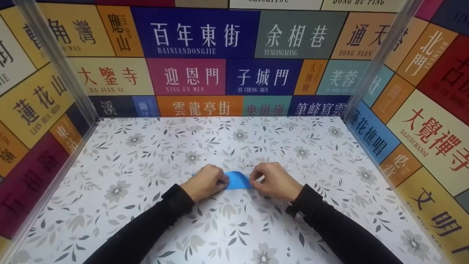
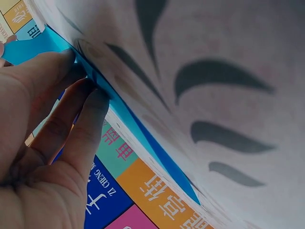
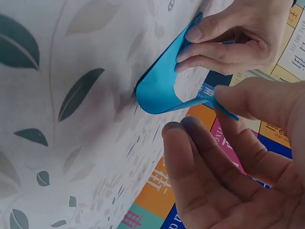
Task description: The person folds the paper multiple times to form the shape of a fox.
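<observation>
Centrally, blue strip [image 1: 237, 180] lies on floral tabletop [image 1: 220, 234], between both hands. Left hand [image 1: 207, 182] presses it down, fingertips grouped, fingers fairly straight; likely an anchor while other end stands raised. Right hand [image 1: 277, 180] pinches raised end between thumb and index finger, remaining fingers clear of it; hold near tip probably leaves middle free to bend. Strip thin, smooth, bright, curving up off surface toward right hand; far end tapers. Paper or ribbon, hard to tell.
</observation>
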`<state>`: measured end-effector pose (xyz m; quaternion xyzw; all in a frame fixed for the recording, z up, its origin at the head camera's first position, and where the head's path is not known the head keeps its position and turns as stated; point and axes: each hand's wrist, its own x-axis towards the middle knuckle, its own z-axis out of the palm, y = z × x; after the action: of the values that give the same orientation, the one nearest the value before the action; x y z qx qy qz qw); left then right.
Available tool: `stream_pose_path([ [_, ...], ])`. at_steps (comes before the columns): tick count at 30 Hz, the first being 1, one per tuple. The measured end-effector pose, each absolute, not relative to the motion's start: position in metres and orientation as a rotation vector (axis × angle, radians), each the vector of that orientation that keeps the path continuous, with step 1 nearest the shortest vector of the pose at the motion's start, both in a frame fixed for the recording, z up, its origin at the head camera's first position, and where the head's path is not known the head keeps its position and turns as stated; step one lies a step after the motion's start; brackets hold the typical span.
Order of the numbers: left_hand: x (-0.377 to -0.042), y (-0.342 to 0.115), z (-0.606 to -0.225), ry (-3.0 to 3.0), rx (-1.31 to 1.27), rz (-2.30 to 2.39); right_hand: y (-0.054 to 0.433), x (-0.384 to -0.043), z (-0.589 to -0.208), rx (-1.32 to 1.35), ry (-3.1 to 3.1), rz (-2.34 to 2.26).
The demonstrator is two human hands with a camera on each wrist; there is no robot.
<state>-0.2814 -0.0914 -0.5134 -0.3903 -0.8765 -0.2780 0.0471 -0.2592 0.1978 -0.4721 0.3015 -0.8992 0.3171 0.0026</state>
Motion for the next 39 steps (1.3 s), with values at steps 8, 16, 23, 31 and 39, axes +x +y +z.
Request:
stream_pose_path([
  [8,-0.281,-0.094,-0.515,-2.659,-1.207,-0.801,0.193,-0.255,-0.476,0.984,-2.85,1.003],
  [16,-0.281,-0.095,-0.514,-2.63,-1.237,-0.798,0.187,-0.251,-0.482,1.029,-2.83,0.974],
  [23,-0.282,-0.095,-0.514,-2.642,-1.229,-0.801,0.182,-0.248,-0.486,1.077,-2.815,0.924],
  [31,-0.283,-0.095,-0.515,-2.629,-1.228,-0.822,0.174,-0.245,-0.493,1.155,-2.787,0.864],
  [39,-0.283,-0.094,-0.516,-2.614,-1.227,-0.799,0.17,-0.242,-0.495,1.182,-2.778,0.809],
])
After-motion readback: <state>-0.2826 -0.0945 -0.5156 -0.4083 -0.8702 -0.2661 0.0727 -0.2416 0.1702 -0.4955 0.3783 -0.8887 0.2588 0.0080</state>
